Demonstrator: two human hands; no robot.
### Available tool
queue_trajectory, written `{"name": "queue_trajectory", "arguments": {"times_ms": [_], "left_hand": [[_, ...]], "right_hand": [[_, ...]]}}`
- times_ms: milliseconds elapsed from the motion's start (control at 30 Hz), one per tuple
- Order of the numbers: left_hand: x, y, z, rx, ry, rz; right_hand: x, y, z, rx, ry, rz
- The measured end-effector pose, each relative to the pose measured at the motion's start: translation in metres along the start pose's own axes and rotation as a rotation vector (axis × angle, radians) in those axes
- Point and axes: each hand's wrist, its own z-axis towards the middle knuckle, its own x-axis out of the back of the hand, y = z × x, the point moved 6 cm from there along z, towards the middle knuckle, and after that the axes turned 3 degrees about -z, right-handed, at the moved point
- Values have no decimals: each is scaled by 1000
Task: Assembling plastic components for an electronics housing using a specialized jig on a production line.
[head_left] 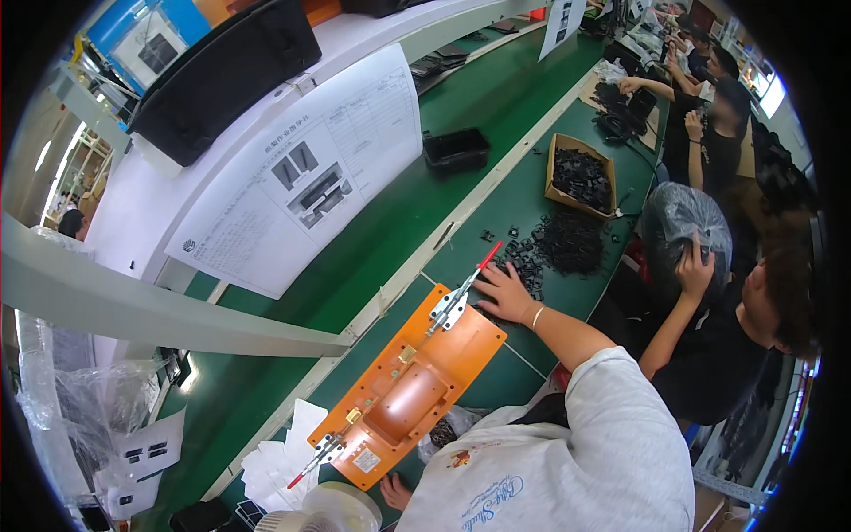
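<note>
A smooth, glossy orange fixture (pixel 408 390), a rectangular slab with a rounded recess and a metal clamp with a red handle at each end, lies on the matte green bench (pixel 501 379), its long axis slanting from lower left to upper right. The right hand (pixel 507 293) spreads its fingers beside the upper clamp (pixel 449 310), near small black parts (pixel 572 244); the left hand (pixel 395 492), partly hidden, is near the fixture's lower edge, its grip impossible to tell.

Fixture (pixel 474 341) on bench (pixel 519 191); parts pile (pixel 572 244) beyond, box (pixel 576 202) behind pile.
</note>
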Motion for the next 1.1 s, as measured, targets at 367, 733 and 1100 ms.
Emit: {"name": "queue_trajectory", "arguments": {"times_ms": [367,733,1100], "left_hand": [[-8,0,-14,7,36,20],[-14,-6,-19,-23,53,-39],[-6,3,-11,61,8,-57]], "right_hand": [[-4,-4,-6,199,-13,-24],[0,108,25,-597,11,-97],[9,57,18,-337,168,-80]]}}
